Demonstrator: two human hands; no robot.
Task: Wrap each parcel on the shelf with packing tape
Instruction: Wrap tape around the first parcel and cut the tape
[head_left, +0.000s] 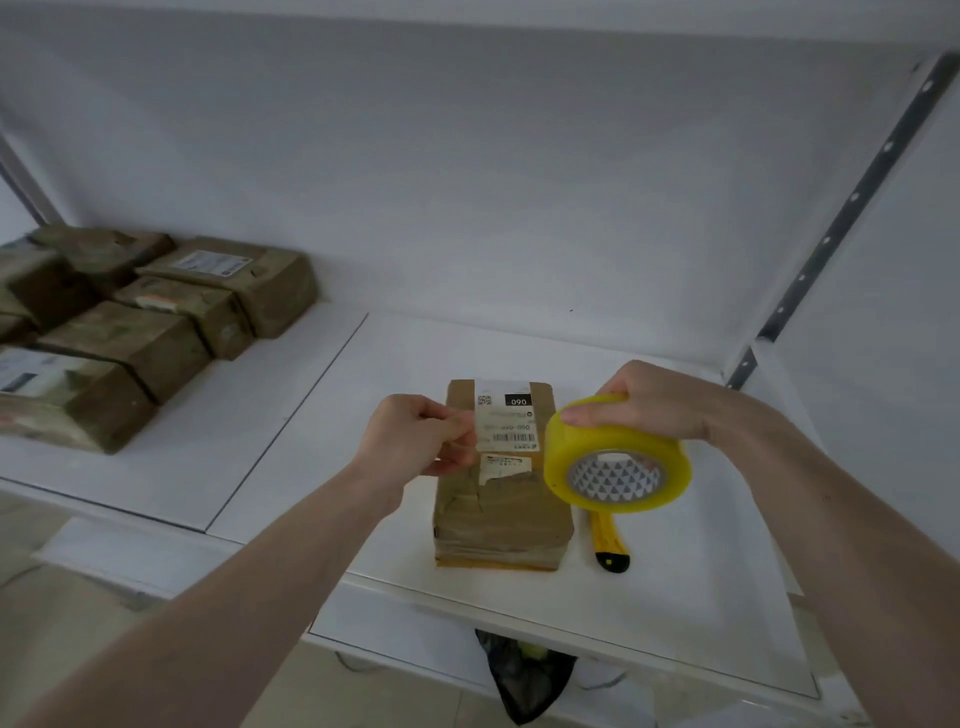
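A brown cardboard parcel (501, 514) with a white shipping label lies on the white shelf (322, 415) in front of me. My right hand (660, 402) grips a yellow roll of clear packing tape (618, 457) from above, held just right of the parcel and above the shelf. My left hand (415, 436) hovers over the parcel's left edge with fingers pinched on the free end of the tape, which stretches across the label towards the roll. A yellow utility knife (610, 543) lies on the shelf right of the parcel, partly hidden by the roll.
Several brown taped parcels (145, 322) are stacked at the shelf's left. A grey perforated shelf upright (841, 213) runs up the right side. A dark bag (524, 675) sits on the floor below the shelf's front edge. A white wall stands behind.
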